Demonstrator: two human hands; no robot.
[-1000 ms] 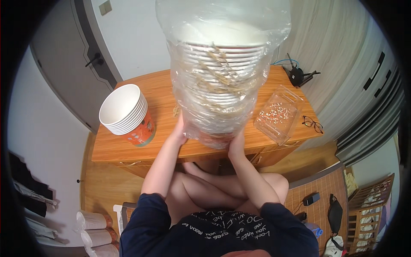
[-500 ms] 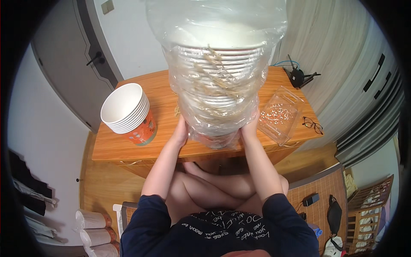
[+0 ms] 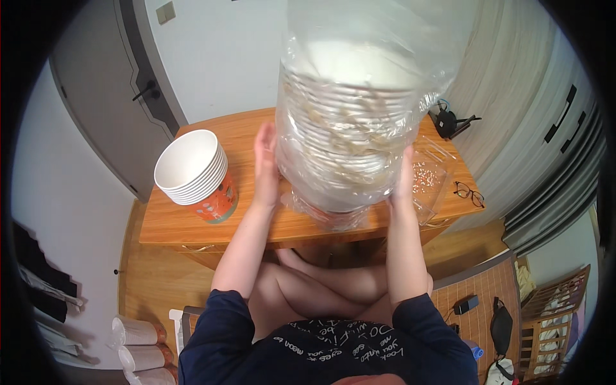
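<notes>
A tall stack of white paper tubs (image 3: 350, 138), wrapped in a clear plastic bag (image 3: 308, 58), stands upright in front of me near the table's front edge. My left hand (image 3: 265, 163) is beside its left side, fingers stretched upward and open; whether it touches the plastic I cannot tell. Against the lower right side of the bag lies my right hand (image 3: 402, 179), its fingers partly hidden behind the stack. To the left, a shorter nested stack of orange-patterned paper tubs (image 3: 196, 173) stands unwrapped, the top one showing its white inside.
On the wooden table (image 3: 256, 224) a clear tray (image 3: 428, 183) with small white bits is partly covered by the bag. Glasses (image 3: 469, 194) and a black router (image 3: 449, 119) are at the right. Wrapped tub stacks (image 3: 138, 346) lie on the floor at lower left.
The wrapped stack has shifted to the right and now covers more of the tray. My right hand has moved right with it; my left hand has come up along its side, fingers spread.
</notes>
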